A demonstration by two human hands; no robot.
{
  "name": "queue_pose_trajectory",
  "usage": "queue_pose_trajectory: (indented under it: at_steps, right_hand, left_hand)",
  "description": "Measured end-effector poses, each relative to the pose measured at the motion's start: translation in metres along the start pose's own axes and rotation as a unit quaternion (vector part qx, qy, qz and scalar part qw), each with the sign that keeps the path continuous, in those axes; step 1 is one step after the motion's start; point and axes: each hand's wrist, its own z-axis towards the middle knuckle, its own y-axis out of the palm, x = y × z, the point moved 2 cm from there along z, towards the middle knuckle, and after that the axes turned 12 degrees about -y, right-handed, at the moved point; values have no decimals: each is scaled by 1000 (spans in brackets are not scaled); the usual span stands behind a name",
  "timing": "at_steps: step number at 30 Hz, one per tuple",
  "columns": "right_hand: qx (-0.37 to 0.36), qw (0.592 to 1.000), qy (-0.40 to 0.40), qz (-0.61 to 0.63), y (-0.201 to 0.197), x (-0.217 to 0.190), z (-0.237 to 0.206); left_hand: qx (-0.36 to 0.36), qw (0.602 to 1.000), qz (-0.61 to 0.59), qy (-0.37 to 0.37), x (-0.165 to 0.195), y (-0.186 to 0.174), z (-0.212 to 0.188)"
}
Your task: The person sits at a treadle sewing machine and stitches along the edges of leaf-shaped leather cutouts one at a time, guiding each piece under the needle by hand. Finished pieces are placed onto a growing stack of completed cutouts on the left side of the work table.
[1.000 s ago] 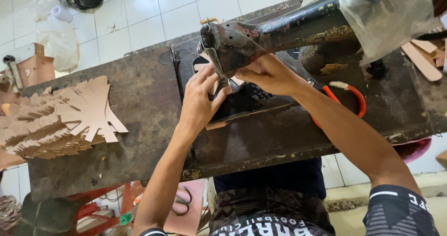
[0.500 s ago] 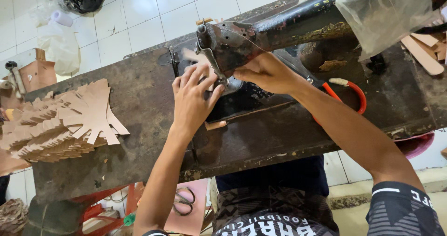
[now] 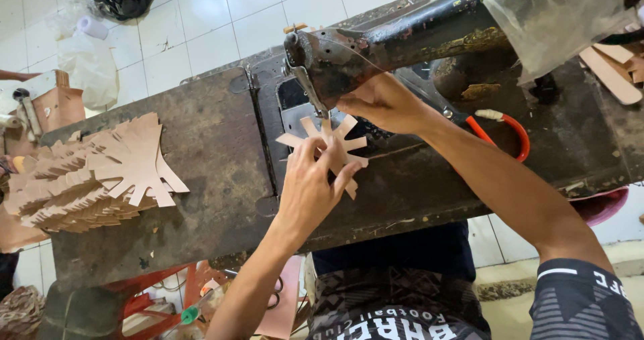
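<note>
My left hand (image 3: 312, 182) presses flat on a tan, star-shaped leather cutout (image 3: 330, 143) lying under the needle of an old black sewing machine (image 3: 376, 45). The cutout's fingers spread out around my hand. My right hand (image 3: 379, 102) is at the machine's head just right of the needle, fingertips pinching near the presser foot; I cannot tell what they grip. Both forearms reach in from the bottom of the head view.
A fanned stack of several identical tan cutouts (image 3: 94, 172) lies on the left of the worn dark table (image 3: 201, 145). Orange-handled scissors (image 3: 503, 122) lie right of the machine. A clear plastic bag (image 3: 550, 18) hangs top right. White tiled floor lies beyond.
The cutout has been slid under the needle and now shows spread out beneath my left hand, which has flattened on it. My right hand stays by the machine head.
</note>
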Motion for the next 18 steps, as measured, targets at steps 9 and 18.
queue_pose_trajectory:
  at_steps: [9,18]
  right_hand:
    - [-1,1000,0,22,-1,-3,3]
    - [-2,1000,-9,19,0,-6,3]
  left_hand:
    - [37,999,2,29,4,12,-4]
    - [50,997,24,58,8,12,-3]
